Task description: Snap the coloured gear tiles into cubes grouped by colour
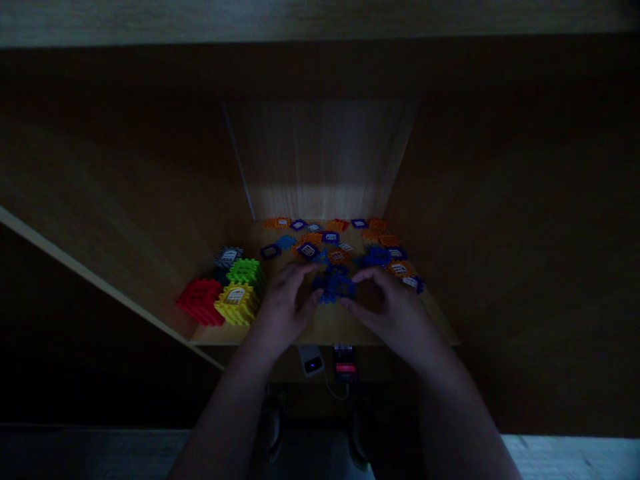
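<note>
Between my hands is a small cluster of blue toothed plastic building tiles (335, 285), just above or on the shelf board; the dimness hides which. My left hand (287, 300) curls round the left side of the tiles, thumb and index finger at their edge. On the opposite side my right hand (393, 303) pinches them, its thumb low and its index finger higher up. Beyond my fingers lie loose tiles in orange, purple and blue, among them an orange tile (337, 256) and a purple tile with a white window (309, 251).
At the left stand sorted stacks: red tiles (201, 302), yellow tiles (237, 303), green tiles (246, 272) and dark tiles with a white window (229, 256). Wooden cabinet walls enclose the shelf (290, 333). Below are a white device (312, 361) and a lit phone-like device (345, 367) with a cable.
</note>
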`<state>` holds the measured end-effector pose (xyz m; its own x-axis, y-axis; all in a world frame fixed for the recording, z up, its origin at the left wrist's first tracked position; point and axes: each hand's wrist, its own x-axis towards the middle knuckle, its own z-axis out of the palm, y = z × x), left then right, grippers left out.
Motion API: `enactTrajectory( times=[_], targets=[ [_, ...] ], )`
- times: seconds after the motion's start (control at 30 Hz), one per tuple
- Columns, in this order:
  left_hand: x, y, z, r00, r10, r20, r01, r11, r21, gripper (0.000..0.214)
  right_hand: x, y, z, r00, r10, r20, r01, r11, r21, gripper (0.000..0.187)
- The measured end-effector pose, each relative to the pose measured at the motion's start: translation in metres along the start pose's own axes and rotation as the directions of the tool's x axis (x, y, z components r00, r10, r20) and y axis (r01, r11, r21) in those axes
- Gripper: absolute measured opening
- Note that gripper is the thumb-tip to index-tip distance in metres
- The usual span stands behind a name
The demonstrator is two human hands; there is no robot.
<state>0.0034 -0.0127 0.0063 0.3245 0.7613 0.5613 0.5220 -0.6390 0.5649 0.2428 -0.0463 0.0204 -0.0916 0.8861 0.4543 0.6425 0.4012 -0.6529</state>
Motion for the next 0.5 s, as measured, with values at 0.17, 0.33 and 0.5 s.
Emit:
enactTrajectory(
  times=[0.17,0.33,0.5],
  targets=[
    [-0.003,0.002,-0.003,0.997,0.034,0.072,-0.027,0.995,-0.092,0.039,-0.003,-0.009,0.009,0.986,-0.111,0.122,0.074,0.96,0.271,0.024],
    [-0.006,0.003,-0.001,0.999,-0.031,-0.025,0.03,0.998,-0.046,0.024,0.003,-0.006,0.014,0.994,-0.097,0.06,0.079,0.964,0.255,0.006],
    [-0.008,0.003,0.001,0.993,-0.023,-0.119,0.024,1.0,0.007,0.02,0.006,-0.003,0.023,1.0,-0.015,0.006,0.013,0.971,0.239,0.015]
  ],
)
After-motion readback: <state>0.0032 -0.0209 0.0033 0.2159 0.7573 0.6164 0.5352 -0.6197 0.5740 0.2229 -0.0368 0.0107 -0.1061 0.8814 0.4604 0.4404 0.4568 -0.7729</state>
